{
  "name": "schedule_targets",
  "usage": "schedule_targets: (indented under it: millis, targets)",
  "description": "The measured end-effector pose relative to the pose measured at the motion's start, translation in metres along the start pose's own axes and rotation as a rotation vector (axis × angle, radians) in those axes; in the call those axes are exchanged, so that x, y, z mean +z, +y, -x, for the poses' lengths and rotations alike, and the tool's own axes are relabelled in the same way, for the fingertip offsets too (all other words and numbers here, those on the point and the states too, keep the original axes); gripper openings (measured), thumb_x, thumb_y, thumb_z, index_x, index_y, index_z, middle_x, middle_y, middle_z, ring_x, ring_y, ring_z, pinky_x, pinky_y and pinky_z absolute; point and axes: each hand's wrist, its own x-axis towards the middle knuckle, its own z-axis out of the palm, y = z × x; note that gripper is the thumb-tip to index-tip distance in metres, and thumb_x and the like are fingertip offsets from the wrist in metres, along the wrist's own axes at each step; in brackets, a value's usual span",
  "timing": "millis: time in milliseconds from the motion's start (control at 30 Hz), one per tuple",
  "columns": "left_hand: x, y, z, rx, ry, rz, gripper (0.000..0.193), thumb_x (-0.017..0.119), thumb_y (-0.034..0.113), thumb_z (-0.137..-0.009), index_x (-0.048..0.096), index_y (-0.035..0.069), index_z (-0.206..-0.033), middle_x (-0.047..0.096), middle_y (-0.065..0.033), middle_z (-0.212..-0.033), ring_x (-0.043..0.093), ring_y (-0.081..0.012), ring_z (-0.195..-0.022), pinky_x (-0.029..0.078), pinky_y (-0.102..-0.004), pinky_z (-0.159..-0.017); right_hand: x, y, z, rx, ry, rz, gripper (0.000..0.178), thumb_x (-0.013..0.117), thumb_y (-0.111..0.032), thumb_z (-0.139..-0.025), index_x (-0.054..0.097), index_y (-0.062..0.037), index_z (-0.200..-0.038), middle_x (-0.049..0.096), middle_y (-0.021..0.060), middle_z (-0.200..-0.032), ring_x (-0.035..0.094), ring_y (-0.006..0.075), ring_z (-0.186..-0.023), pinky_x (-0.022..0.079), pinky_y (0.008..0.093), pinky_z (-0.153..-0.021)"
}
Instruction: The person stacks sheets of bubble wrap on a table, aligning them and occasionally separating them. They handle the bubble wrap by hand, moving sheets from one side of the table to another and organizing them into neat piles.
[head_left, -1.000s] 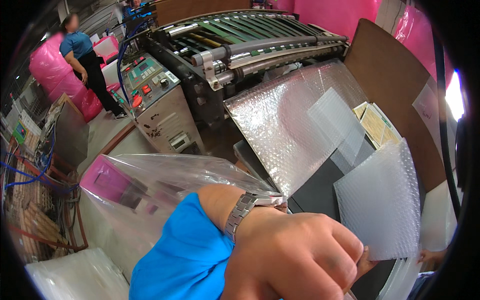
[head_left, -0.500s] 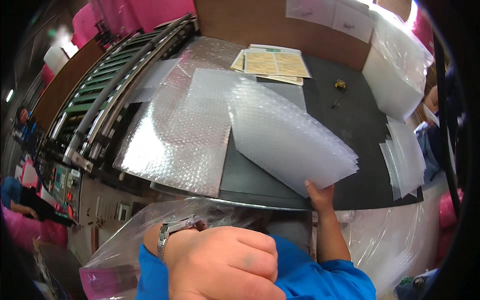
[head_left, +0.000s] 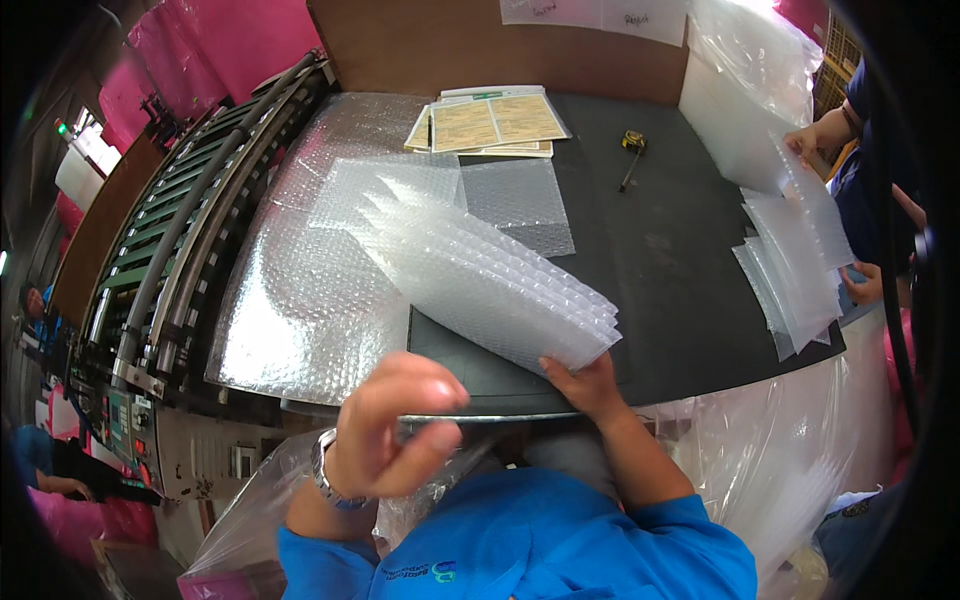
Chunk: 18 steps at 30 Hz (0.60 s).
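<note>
My right hand (head_left: 585,384) grips the near right corner of a fanned stack of clear bubble-wrap sheets (head_left: 480,290), its thumb on the top side. The stack slants over the dark table (head_left: 660,270), its far left end spread into several layers. With a metal-banded watch (head_left: 335,480) on the wrist, my left hand (head_left: 400,425) hovers in front of the table edge. Its thumb and index finger are apart with nothing between them. Under the stack's far end lie more bubble-wrap sheets (head_left: 515,205). A larger silvery bubble-wrap sheet (head_left: 290,290) covers the table's left side.
Printed sheets (head_left: 490,125) lie at the back, left of a yellow and black tape measure (head_left: 633,142). A roller conveyor (head_left: 190,210) runs along the left. At the right, another person's hands (head_left: 815,140) hold sheets over a pile of bubble-wrap sheets (head_left: 790,270).
My left hand has moved forward and up, from a loose fist near my body to parted fingers. The stack in my right hand has fanned further. Another person's hands have appeared at the right.
</note>
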Motion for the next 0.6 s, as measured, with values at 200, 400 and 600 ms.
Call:
schedule_targets:
  millis: [200, 400, 600]
  targets:
    - [-0.034, -0.066, 0.039, -0.282, 0.152, -0.616, 0.028, 0.055, 0.008, -0.077, 0.050, 0.001, -0.104, 0.052, -0.0153, -0.102, 0.050, -0.0278, -0.096, 0.038, -0.0355, -0.083, -0.001, 0.008, 0.001, -0.107, -0.015, 0.105, 0.050, 0.066, -0.007, -0.072, 0.040, -0.0032, -0.114, 0.056, 0.0145, -0.101, 0.056, 0.0207, -0.094, 0.045, 0.0320, -0.077]
    - [-0.035, -0.131, 0.083, -0.509, -0.239, -1.442, 0.035, 0.053, 0.029, -0.079, 0.052, 0.013, -0.111, 0.046, -0.0142, -0.120, 0.037, -0.0320, -0.118, 0.020, -0.0515, -0.099, 0.003, 0.003, -0.001, -0.079, 0.017, 0.011, 0.045, 0.064, -0.010, -0.076, 0.040, -0.0034, -0.113, 0.057, 0.0134, -0.099, 0.056, 0.0190, -0.093, 0.044, 0.0307, -0.077]
    - [-0.022, -0.133, 0.084, -0.527, -0.275, -1.347, 0.037, 0.054, 0.034, -0.078, 0.053, 0.015, -0.109, 0.048, -0.0068, -0.121, 0.035, -0.0296, -0.120, 0.015, -0.0574, -0.099, 0.002, 0.009, 0.001, -0.019, 0.007, -0.033, 0.041, 0.063, -0.009, -0.077, 0.041, -0.0022, -0.110, 0.057, 0.0127, -0.100, 0.055, 0.0185, -0.092, 0.044, 0.0298, -0.077]
